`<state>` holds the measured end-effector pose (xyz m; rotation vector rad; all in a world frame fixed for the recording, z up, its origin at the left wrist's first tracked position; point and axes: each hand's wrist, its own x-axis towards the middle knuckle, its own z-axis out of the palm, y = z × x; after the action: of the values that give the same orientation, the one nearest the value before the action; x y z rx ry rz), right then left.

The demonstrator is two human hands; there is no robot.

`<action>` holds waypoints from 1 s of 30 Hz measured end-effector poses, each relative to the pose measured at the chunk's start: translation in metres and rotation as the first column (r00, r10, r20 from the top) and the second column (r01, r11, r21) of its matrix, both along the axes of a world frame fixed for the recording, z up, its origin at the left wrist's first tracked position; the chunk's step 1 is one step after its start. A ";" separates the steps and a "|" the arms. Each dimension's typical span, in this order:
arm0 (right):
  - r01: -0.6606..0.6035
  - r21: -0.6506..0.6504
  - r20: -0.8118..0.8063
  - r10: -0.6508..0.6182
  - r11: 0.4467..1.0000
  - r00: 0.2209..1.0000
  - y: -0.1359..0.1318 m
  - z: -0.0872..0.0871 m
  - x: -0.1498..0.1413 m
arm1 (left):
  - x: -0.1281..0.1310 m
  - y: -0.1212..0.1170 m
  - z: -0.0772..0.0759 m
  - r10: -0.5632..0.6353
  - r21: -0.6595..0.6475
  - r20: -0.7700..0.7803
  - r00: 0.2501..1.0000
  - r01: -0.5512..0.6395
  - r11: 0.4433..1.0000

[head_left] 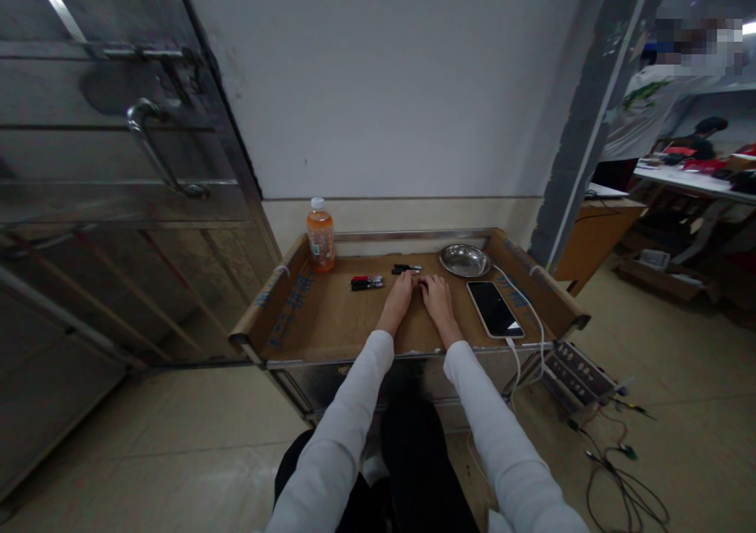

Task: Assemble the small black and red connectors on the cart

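On the cardboard-covered cart top (pixel 331 320), my left hand (pixel 400 295) and my right hand (pixel 437 297) rest close together with fingers curled in. Whatever they pinch between them is hidden or too small to name. Just beyond my left fingertips lie several small black pieces with shiny ends (pixel 406 268). Off to the left is a little group of slim red and black pieces with metal ends (pixel 366 283); their kind is too small to tell. Right of my right hand lies a phone (pixel 494 310) with a white cable. A round metal dish (pixel 465 260) sits behind it.
An orange drink bottle (pixel 320 238) stands at the back left corner. Raised cardboard sides (pixel 535 281) edge the cart. A white cable (pixel 540 324) hangs over the front right. Electrical equipment (pixel 582 375) and wires lie on the floor. Another person (pixel 641 112) stands beyond the doorway.
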<state>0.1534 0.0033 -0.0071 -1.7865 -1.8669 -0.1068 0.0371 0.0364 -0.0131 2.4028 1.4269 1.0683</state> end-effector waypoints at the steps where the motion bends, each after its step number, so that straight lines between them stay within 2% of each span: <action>1: -0.028 0.003 0.006 0.028 1.000 1.000 0.000 0.000 0.000 | 0.000 0.000 0.001 -0.015 -0.009 0.031 0.999 0.015 1.000; 3: -0.034 0.011 0.018 0.033 0.999 0.999 -0.001 0.001 0.000 | 0.000 0.000 0.003 -0.048 -0.037 0.069 0.996 0.051 0.998; 5: 0.015 0.016 0.022 -0.015 1.000 1.000 -0.003 0.002 0.000 | 0.000 -0.001 0.005 -0.055 -0.056 0.070 0.996 0.059 0.997; 8: 0.077 0.022 0.013 -0.077 0.997 0.997 -0.005 0.003 0.000 | 0.001 -0.001 0.006 0.009 -0.023 -0.002 1.000 -0.009 1.000; 12: 0.090 0.047 -0.016 -0.089 0.995 0.996 -0.008 0.004 -0.001 | 0.001 0.000 0.004 0.127 0.075 -0.133 0.983 -0.118 0.990; 17: 0.109 0.062 -0.037 -0.107 0.992 0.994 -0.009 0.003 -0.001 | -0.001 -0.005 0.007 0.138 0.040 -0.218 0.966 -0.132 0.990; 22: 0.185 0.050 -0.051 -0.182 0.982 0.982 -0.010 0.003 0.000 | -0.003 -0.018 0.013 0.148 0.058 -0.315 0.938 -0.136 0.989; 26: 0.241 0.046 -0.041 -0.239 0.969 0.970 -0.009 0.001 0.000 | -0.007 -0.024 0.014 0.149 0.049 -0.292 0.945 -0.141 0.989; 30: 0.216 0.067 -0.023 -0.215 0.974 0.976 -0.010 -0.002 0.000 | -0.009 -0.028 0.015 0.138 0.040 -0.266 0.954 -0.132 0.990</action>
<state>0.1530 -0.0064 -0.0087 -1.9303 -1.6335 -0.2342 0.0278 0.0087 0.0023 2.5780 1.6934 0.8096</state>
